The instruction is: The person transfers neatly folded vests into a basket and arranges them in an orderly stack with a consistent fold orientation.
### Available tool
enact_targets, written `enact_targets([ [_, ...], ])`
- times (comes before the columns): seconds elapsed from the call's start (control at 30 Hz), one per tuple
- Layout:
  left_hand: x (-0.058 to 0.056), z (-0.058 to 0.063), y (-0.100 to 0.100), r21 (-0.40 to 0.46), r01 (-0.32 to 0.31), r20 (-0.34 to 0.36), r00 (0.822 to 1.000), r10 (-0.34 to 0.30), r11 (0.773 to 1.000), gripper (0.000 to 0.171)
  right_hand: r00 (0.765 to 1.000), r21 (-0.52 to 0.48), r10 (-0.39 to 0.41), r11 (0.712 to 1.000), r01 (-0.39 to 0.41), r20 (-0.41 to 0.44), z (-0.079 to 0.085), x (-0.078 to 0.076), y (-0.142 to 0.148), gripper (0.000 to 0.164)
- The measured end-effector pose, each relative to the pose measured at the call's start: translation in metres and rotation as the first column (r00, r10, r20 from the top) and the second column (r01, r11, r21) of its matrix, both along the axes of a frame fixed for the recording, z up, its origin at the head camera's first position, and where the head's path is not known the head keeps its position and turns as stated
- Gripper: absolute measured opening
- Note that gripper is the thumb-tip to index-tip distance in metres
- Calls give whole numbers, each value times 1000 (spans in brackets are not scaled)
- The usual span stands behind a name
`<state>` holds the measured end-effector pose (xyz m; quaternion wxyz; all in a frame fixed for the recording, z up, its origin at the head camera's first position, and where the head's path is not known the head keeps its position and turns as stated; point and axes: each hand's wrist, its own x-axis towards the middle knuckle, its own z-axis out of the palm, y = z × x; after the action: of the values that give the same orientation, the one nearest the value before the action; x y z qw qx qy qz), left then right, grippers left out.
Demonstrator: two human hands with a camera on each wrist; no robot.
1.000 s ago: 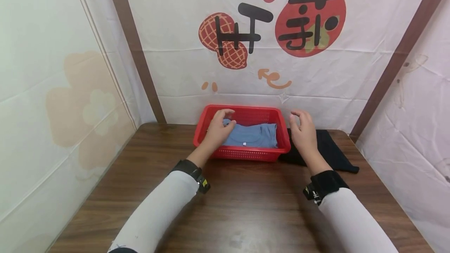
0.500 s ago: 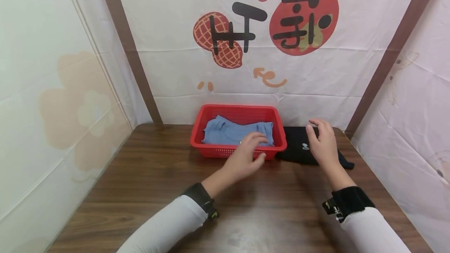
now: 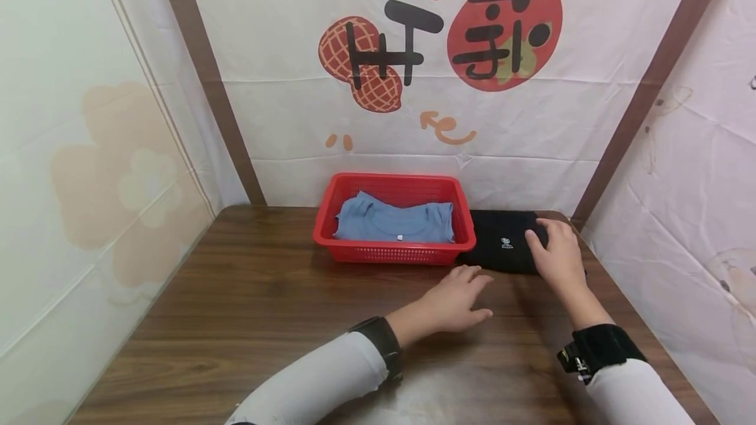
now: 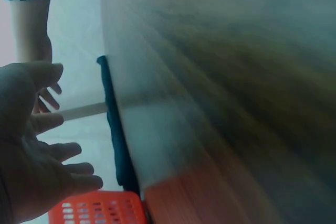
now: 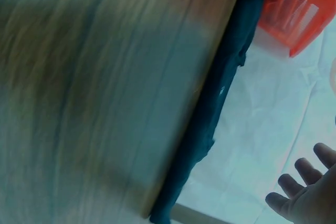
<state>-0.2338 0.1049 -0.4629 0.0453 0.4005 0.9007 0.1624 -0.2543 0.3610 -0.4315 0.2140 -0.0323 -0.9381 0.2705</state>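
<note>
My left hand (image 3: 451, 300) hovers over the brown table in front of the basket, fingers spread and holding nothing. Over the right part of a folded black cloth (image 3: 502, 231) is my right hand (image 3: 558, 254), its fingers loosely bent and empty. The black cloth, perhaps a garment, bears a small white print and lies flat beside the red basket. In the right wrist view the right hand (image 5: 310, 187) stays apart from the cloth (image 5: 210, 93). A folded light blue shirt (image 3: 396, 222) with a small white tag rests inside the red plastic basket (image 3: 392, 254).
The wooden table (image 3: 248, 294) reaches back to a white printed curtain (image 3: 283, 97). Further white sheets hang on the left (image 3: 118, 215) and right (image 3: 697, 182). The basket stands near the table's back edge, its right end against the black cloth.
My left hand has left the basket, moving right and toward me over the table. My right hand has shifted right over the black cloth. The shirt stays in the basket.
</note>
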Motion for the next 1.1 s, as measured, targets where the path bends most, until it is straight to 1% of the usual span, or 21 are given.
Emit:
enact_targets([
  [0.13,-8,-6,19,-85,-1,-6,1000,0,996,68,997,59,-29,998,25,67,-8,0,10,57],
  [0.23,-15,-11,33,-141,-9,-1,1000,9,990,71,987,118,-50,992,32,153,-14,1,17,55],
  [0.3,-21,-13,40,-162,-31,4,999,32,986,74,970,160,-62,987,24,234,-18,2,22,54],
  [0.4,-31,-13,47,-173,-93,13,995,97,981,77,938,201,-66,980,-4,340,-23,1,29,53],
  [0.47,-39,-14,50,-175,-131,18,991,136,976,79,917,209,-58,978,-28,394,-25,0,34,52],
  [0.57,-48,-18,56,-168,-163,37,985,171,972,81,896,220,-44,974,-61,441,-27,-1,41,51],
  [0.67,-51,-23,61,-165,-183,57,979,195,969,83,881,227,-31,970,-87,472,-29,-3,47,50],
  [0.73,-52,-26,63,-168,-201,43,977,211,965,83,882,232,-21,967,-101,471,-30,-5,49,50],
  [0.8,-53,-27,65,-179,-215,-4,976,218,960,82,882,240,-9,964,-118,471,-32,-7,50,49],
  [0.87,-54,-27,66,-189,-227,-66,974,218,955,80,884,256,-3,958,-132,468,-34,-8,53,48],
  [0.97,-57,-25,68,-201,-244,-139,966,219,949,76,887,278,0,949,-145,462,-37,-8,58,46],
  [1.03,-58,-24,68,-206,-256,-149,962,228,944,73,892,286,0,947,-144,452,-40,-7,60,44],
  [1.1,-58,-23,68,-211,-268,-140,960,242,940,70,896,288,1,947,-144,444,-42,-7,61,43],
])
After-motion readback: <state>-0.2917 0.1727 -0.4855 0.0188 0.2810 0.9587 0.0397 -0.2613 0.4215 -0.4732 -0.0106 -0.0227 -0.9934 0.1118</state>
